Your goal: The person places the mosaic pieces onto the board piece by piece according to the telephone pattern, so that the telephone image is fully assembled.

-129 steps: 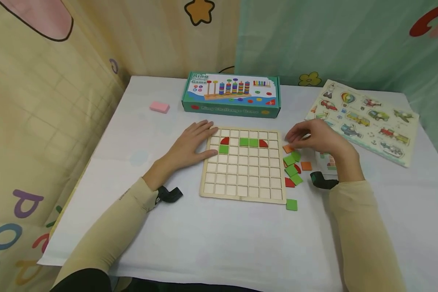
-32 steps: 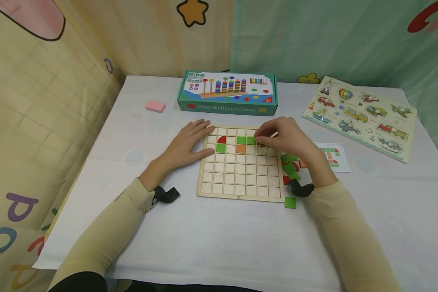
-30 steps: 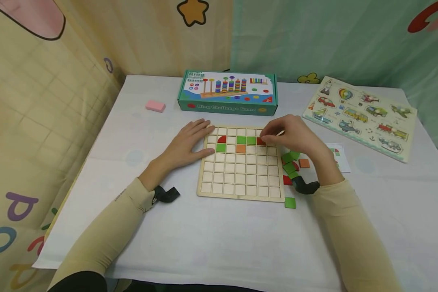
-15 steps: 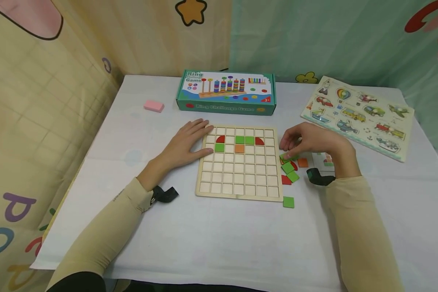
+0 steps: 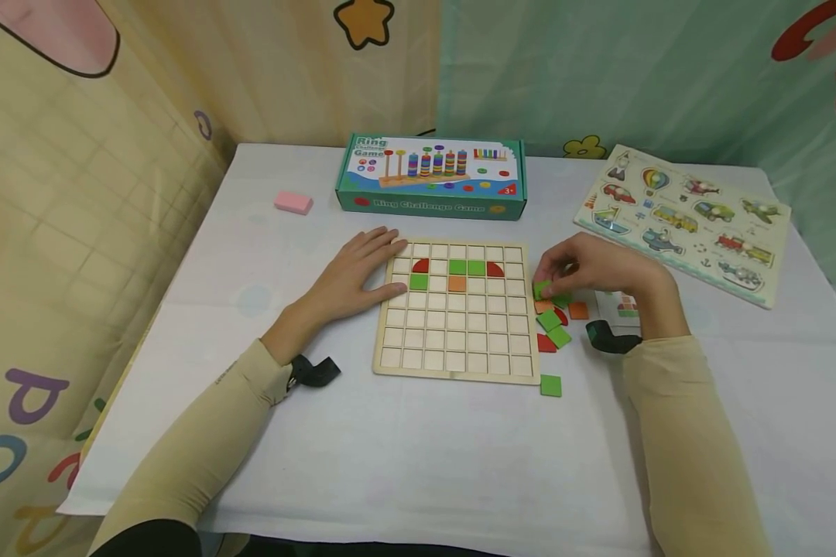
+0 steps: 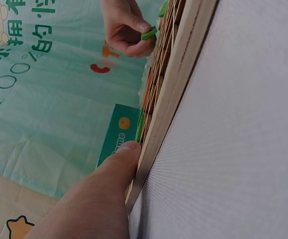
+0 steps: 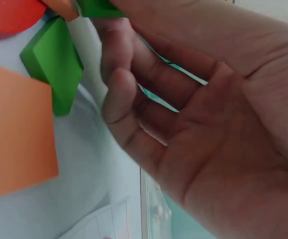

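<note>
My left hand [image 5: 351,275] lies with extended fingers at the left edge of a wooden grid board [image 5: 453,377], its thumb over the rim. Just off the board's right edge, my right hand [image 5: 602,267] pinches a green square tile [image 5: 541,290] between thumb and fingers. In the grid sit two red quarter-circle tiles [image 5: 421,266], one green tile [image 5: 419,281] at left, two adjoining green tiles [image 5: 467,268] and an orange tile [image 5: 457,284] below them. Below my right hand lie several loose tiles, among them a green tile [image 5: 559,336], an orange tile [image 5: 578,310] and a red tile [image 5: 546,343].
A printed pattern card [image 5: 613,309] is partly hidden behind my right wrist. At the back stand a green game box [image 5: 432,205] and a pink block [image 5: 293,203]; a vehicle picture puzzle [image 5: 683,220] lies at back right. One green tile [image 5: 550,385] lies near the board's front right corner.
An orange tile has come into the grid below the green pair. My right hand has moved from the board back to the loose tiles and picked up a green tile. The left hand stays put.
</note>
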Available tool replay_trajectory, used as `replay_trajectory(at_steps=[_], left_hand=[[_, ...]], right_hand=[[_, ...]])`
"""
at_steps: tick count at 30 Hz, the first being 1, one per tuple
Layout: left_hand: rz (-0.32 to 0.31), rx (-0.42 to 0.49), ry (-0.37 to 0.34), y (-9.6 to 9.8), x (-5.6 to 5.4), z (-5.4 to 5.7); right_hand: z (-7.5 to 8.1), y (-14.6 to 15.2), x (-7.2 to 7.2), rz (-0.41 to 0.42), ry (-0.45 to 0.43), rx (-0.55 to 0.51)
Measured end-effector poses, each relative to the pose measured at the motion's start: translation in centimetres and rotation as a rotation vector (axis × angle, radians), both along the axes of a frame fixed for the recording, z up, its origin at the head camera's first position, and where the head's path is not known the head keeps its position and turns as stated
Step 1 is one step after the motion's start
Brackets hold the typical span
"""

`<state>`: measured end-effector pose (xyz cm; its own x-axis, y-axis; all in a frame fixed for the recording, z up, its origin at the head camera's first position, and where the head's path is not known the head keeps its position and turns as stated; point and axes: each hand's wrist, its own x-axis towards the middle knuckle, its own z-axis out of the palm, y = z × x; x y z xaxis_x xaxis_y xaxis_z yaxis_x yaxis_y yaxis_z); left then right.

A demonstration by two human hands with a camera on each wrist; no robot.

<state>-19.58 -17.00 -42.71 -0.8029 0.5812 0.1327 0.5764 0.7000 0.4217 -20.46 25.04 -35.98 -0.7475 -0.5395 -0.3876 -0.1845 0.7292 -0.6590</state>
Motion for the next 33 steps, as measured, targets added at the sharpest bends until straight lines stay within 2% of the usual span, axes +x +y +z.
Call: replay_trajectory(at_steps=[5,8,14,21,33], left_hand=[[0.0,-0.003,0.003,-0.1,0.0,-0.1],[0.001,-0.005,0.004,-0.1,-0.1,-0.1],[0.0,-0.001,0.0,-0.2,-0.1,-0.2],[-0.002,0.0,0.002,-0.2,0.0,-0.1],[0.0,-0.003,0.004,-0.2,-0.2,-0.3]], right_hand=[[0.0,-0.7,0.1,-0.12,0.037,-0.079],[0.0,-1.7,0.1,-0.152,0.052,-0.103],[-0.1,-4.0,0.3,-0.148,0.085,-0.098],[-0.1,-6.2,0.7,-0.156,0.208,-0.061],[0.3,-7.2,1.2,-0.152,0.241,0.023]])
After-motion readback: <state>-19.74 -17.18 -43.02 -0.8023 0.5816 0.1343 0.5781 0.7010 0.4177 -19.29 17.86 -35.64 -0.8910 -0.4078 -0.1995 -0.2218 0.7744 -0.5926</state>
